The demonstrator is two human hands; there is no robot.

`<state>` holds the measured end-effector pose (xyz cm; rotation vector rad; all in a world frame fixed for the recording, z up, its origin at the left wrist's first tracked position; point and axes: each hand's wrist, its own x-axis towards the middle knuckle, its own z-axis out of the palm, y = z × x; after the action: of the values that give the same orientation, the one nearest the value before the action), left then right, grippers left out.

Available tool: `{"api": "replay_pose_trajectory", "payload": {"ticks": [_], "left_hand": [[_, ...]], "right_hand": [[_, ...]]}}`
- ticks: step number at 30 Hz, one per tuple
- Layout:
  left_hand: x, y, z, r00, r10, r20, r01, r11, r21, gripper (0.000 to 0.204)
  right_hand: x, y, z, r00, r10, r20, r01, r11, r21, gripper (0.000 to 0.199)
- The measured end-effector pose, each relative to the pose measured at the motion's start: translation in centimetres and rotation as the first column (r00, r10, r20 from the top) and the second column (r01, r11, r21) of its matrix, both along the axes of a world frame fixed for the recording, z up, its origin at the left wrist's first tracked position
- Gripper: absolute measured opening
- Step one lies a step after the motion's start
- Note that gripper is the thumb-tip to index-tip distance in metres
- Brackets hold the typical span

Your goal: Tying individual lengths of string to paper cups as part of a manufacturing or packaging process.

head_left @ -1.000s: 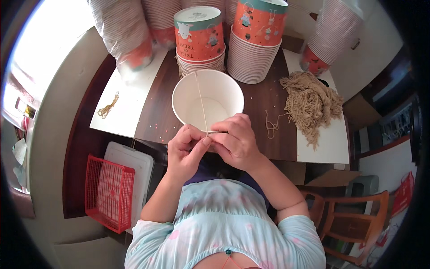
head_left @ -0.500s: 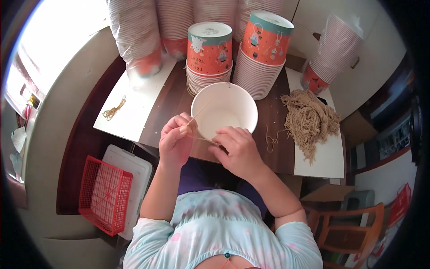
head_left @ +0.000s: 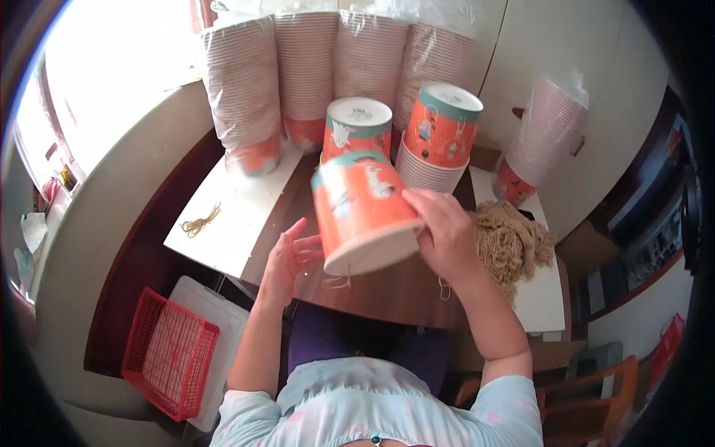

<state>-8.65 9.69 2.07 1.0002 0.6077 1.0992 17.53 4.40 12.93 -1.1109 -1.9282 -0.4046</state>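
Note:
An orange paper bucket (head_left: 365, 201) with a teal band and a white rim is tilted above the table, its bottom up and away from me. My right hand (head_left: 445, 229) grips its right side near the rim. Close to its left side is my left hand (head_left: 285, 257), open with fingers spread; whether a fingertip touches the wall I cannot tell. A short bit of twine (head_left: 338, 283) shows just below the rim. Behind it, two stacks of upturned buckets stand on the table, the left stack (head_left: 358, 125) partly hidden and the right stack (head_left: 445, 141) mostly visible.
A heap of tan twine (head_left: 514, 242) lies at the table's right. On the left is a small twine bundle (head_left: 201, 220). Tall plastic-wrapped bucket stacks (head_left: 240, 89) line the back, with another stack (head_left: 550, 127) at right. A red basket (head_left: 170, 354) sits lower left.
The bucket has been lifted and tipped over, its outside now showing. My right hand has taken hold of it. My left hand has opened from its pinch on the twine. The view has shifted.

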Motion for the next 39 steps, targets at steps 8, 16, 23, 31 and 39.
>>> {"api": "replay_pose_trajectory", "payload": {"ticks": [8,16,23,31,39], "left_hand": [[1.7,7.7,11.6,0.934,0.354,-0.043,-0.205,0.632,0.748,0.100],[8.4,17.6,10.3,0.729,0.560,-0.394,-0.076,0.638,0.766,0.118],[12.1,16.7,4.2,0.370,0.796,-0.479,-0.155,0.562,0.813,0.119],[12.0,7.8,7.7,0.497,0.818,-0.289,0.007,0.329,0.944,0.083],[6.1,-10.4,21.6,0.818,0.390,-0.423,0.477,-0.048,0.878,0.032]], "right_hand": [[-0.8,5.1,5.9,0.478,0.478,-0.737,-0.753,0.655,-0.064,0.068],[0.8,17.7,0.1,0.828,0.184,-0.530,-0.300,0.943,-0.142,0.075],[3.5,18.6,-5.8,0.902,-0.255,-0.348,-0.028,0.770,-0.637,0.068],[7.7,10.0,6.1,0.728,-0.680,0.090,0.646,0.724,0.242,0.043],[13.9,15.5,8.6,0.893,-0.426,0.144,0.423,0.905,0.049,0.038]]}}
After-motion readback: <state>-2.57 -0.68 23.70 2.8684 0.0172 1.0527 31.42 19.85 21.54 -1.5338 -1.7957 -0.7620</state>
